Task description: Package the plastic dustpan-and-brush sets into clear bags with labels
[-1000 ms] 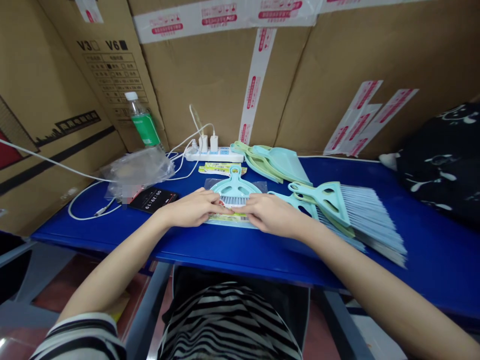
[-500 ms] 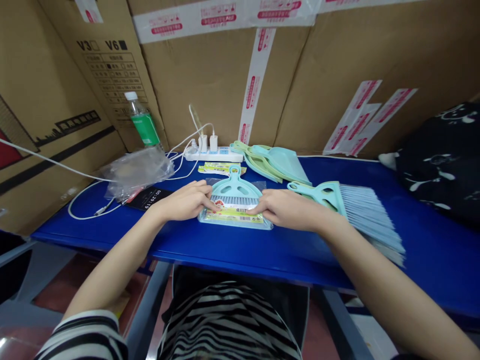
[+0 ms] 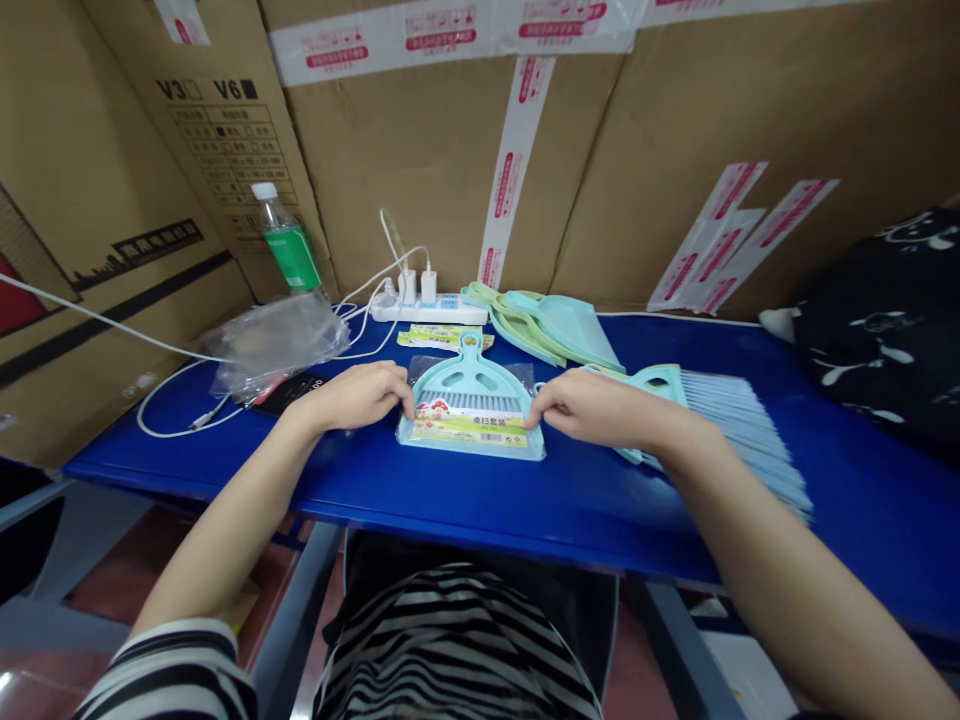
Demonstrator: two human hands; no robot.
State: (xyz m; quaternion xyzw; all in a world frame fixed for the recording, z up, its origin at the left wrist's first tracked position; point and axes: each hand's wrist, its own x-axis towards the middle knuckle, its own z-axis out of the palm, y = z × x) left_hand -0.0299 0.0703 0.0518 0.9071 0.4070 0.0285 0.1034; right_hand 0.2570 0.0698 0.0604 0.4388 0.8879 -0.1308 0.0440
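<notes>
A light-blue dustpan and brush set (image 3: 471, 380) lies flat in front of me inside a clear plastic bag, its handle pointing away. Across its lower half runs a yellow and white printed label card (image 3: 469, 422). My left hand (image 3: 367, 395) is closed at the set's left edge, fingers curled over the rim. At the right edge my right hand (image 3: 577, 405) does the same, its fingertips on the card's end. The undersides of both grips are hidden.
Several brushes with blue bristles (image 3: 742, 430) lie to the right. Blue and green dustpans (image 3: 570, 325) are stacked behind, beside a power strip (image 3: 431, 308) and spare label cards (image 3: 442, 337). Plastic bags (image 3: 277, 340), a phone (image 3: 289, 393), cables and a bottle (image 3: 289, 250) occupy the left.
Both hands have slid outward from the middle of the label card to the set's left and right edges, so the card's print shows more fully. The set stays in place.
</notes>
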